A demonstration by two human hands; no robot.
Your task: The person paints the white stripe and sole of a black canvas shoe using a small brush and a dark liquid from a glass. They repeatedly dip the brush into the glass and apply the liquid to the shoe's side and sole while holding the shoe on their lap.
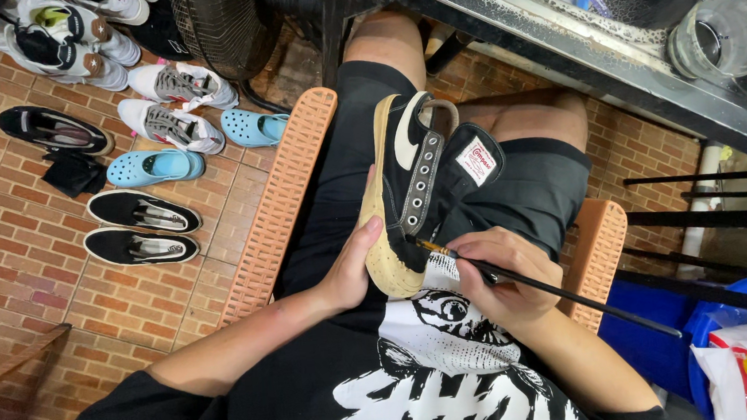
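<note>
Sneaker under paintbrush, lap-held

— Black sneaker, cream sole, white side mark, grey eyelet strip, red-and-white tongue patch.
— Beside sneaker: orange stool, ridged. Left of sneaker: blue clogs, black slip-ons, on red-brown brick floor.
— Below sneaker: black shirt, white print.

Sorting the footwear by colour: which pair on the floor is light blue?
The clog-style pair, lying between the white sneakers and black slip-ons; every other pair is black or white.
</note>
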